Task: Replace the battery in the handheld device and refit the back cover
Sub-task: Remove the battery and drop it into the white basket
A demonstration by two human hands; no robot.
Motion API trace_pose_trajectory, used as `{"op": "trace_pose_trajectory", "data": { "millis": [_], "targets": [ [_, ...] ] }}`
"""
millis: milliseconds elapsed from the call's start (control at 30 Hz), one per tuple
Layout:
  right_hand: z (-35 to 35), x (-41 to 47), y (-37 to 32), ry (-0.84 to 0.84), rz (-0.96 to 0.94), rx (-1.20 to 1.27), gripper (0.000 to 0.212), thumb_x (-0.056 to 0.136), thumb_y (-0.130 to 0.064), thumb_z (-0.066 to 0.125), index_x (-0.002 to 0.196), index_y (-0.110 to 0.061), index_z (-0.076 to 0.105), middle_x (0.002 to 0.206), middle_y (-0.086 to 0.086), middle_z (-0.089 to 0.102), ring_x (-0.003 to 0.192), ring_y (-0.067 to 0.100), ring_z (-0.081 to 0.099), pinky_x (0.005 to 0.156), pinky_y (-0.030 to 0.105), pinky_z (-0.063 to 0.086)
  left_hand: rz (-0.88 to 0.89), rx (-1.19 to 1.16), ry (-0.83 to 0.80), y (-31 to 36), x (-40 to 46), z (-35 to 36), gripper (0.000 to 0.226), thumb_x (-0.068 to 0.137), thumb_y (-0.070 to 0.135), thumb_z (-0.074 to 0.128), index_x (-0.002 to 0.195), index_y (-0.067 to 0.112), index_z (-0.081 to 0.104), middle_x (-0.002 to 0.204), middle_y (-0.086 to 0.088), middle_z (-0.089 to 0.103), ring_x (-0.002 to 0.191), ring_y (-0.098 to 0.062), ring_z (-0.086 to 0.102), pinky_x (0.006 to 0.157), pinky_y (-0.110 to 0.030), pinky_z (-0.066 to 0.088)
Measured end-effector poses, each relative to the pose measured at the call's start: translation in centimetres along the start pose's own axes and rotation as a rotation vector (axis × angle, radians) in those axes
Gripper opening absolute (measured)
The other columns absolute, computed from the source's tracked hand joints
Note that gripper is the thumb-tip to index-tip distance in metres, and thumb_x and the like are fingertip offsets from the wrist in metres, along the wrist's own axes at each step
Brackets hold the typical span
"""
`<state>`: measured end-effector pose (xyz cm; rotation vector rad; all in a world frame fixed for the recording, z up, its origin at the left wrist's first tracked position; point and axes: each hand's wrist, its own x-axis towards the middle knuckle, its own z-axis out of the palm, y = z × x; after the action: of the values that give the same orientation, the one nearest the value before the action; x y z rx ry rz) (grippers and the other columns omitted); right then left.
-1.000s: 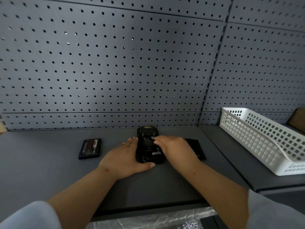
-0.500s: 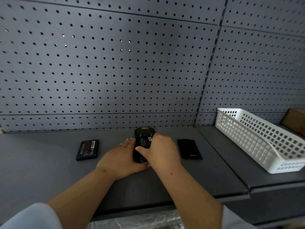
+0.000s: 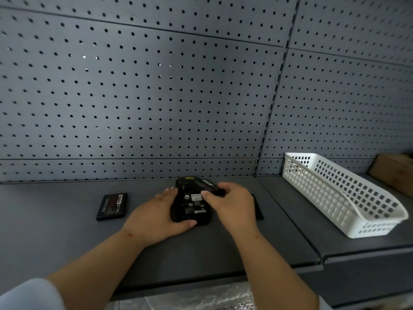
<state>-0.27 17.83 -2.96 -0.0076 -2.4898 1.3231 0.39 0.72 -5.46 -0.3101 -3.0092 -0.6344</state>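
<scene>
The black handheld device (image 3: 190, 209) lies face down on the grey shelf (image 3: 67, 242), its back open and the inner compartment with small labels showing. My left hand (image 3: 154, 218) grips its left side, thumb along the near end. My right hand (image 3: 230, 204) pinches a black battery (image 3: 211, 186), which is tilted up over the device's far right edge. A second black battery (image 3: 112, 206) with a red label lies flat to the left. The black back cover (image 3: 258, 209) lies right of the device, mostly hidden behind my right hand.
A white perforated basket (image 3: 335, 193) stands on the neighbouring shelf section at the right, with a brown box (image 3: 393, 171) behind it. A grey pegboard wall (image 3: 156, 97) closes the back. The shelf's front edge runs just below my forearms.
My right hand went from resting on the device's back to holding a battery lifted and tilted above it. The open compartment now shows. My left hand stayed on the device.
</scene>
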Motion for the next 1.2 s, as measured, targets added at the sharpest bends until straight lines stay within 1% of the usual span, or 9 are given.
{"op": "trace_pose_trajectory", "data": {
  "millis": [67,267,500,667,767,833,933,1033,1200],
  "targets": [
    [-1.2,0.3,0.5,0.031,0.026,0.093,0.055,0.074,-0.035,0.073,0.121,-0.010,0.059,0.119,0.005,0.065,0.109,0.015,0.059,0.094,0.025,0.047,0.007,-0.026,0.035,0.3,0.0,-0.4,0.115,0.050,0.085,0.039,0.145,0.025,0.014,0.155,0.003,0.020,0.140,-0.011,0.022,0.111,-0.029,0.025],
    [-6.1,1.8,1.8,0.121,0.034,0.205,0.056,0.071,-0.034,0.076,0.120,-0.011,0.060,0.106,0.002,0.067,0.097,0.012,0.063,0.082,0.020,0.047,0.028,-0.058,0.111,3.4,1.3,-2.2,0.083,0.075,0.061,0.054,0.143,0.024,0.023,0.149,0.001,0.033,0.134,-0.016,0.034,0.107,-0.029,0.030],
    [-14.1,3.9,3.9,0.239,0.027,0.203,0.049,0.071,-0.031,0.077,0.114,-0.012,0.064,0.098,-0.001,0.072,0.088,0.008,0.065,0.076,0.017,0.048,0.088,-0.098,0.080,8.7,4.2,-2.0,0.088,0.069,0.070,0.049,0.142,0.027,0.026,0.148,0.002,0.035,0.126,-0.016,0.044,0.106,-0.029,0.034],
    [-19.8,4.9,6.7,0.309,0.081,0.182,0.050,0.069,-0.032,0.078,0.113,-0.012,0.064,0.083,-0.004,0.070,0.078,0.010,0.066,0.075,0.028,0.054,0.144,-0.101,0.045,12.4,6.5,-0.7,0.131,0.033,0.099,0.017,0.142,0.029,0.025,0.147,0.002,0.037,0.126,-0.015,0.044,0.104,-0.027,0.035],
    [-22.3,5.6,8.8,0.316,0.136,0.153,0.051,0.070,-0.032,0.077,0.116,-0.013,0.063,0.081,-0.009,0.065,0.076,0.008,0.063,0.066,0.024,0.053,0.167,-0.117,0.037,14.8,7.7,0.4,0.119,0.042,0.094,0.026,0.143,0.030,0.023,0.149,0.003,0.034,0.131,-0.014,0.039,0.106,-0.029,0.034],
    [-23.4,6.1,10.2,0.302,0.176,0.127,0.052,0.070,-0.033,0.077,0.116,-0.013,0.063,0.086,-0.007,0.067,0.079,0.011,0.065,0.071,0.031,0.056,0.175,-0.132,0.032,16.2,8.4,1.1,0.116,0.044,0.092,0.028,0.142,0.030,0.023,0.150,0.004,0.032,0.133,-0.013,0.035,0.107,-0.027,0.031],
    [-24.3,6.7,11.8,0.279,0.230,0.094,0.054,0.070,-0.035,0.077,0.118,-0.014,0.062,0.093,-0.003,0.069,0.081,0.013,0.066,0.073,0.034,0.057,0.175,-0.116,0.006,17.6,9.2,2.0,0.132,0.028,0.100,0.016,0.142,0.033,0.024,0.146,0.005,0.038,0.121,-0.013,0.048,0.101,-0.025,0.036],
    [-24.5,7.3,12.7,0.235,0.273,0.021,0.050,0.072,-0.036,0.074,0.116,-0.014,0.062,0.081,-0.006,0.065,0.075,0.015,0.065,0.069,0.035,0.055,0.167,-0.109,0.007,18.6,9.9,2.6,0.129,0.031,0.099,0.018,0.142,0.033,0.024,0.145,0.004,0.040,0.112,-0.014,0.054,0.099,-0.025,0.040],
    [-24.0,8.2,13.7,0.153,0.343,-0.095,0.036,0.074,-0.038,0.071,0.096,-0.010,0.069,0.071,-0.002,0.062,0.051,0.011,0.050,0.046,0.023,0.035,0.142,-0.086,0.006,19.1,10.5,3.2,0.111,0.046,0.089,0.030,0.141,0.033,0.026,0.141,0.000,0.046,0.112,-0.018,0.056,0.095,-0.025,0.042]
  ]
}}
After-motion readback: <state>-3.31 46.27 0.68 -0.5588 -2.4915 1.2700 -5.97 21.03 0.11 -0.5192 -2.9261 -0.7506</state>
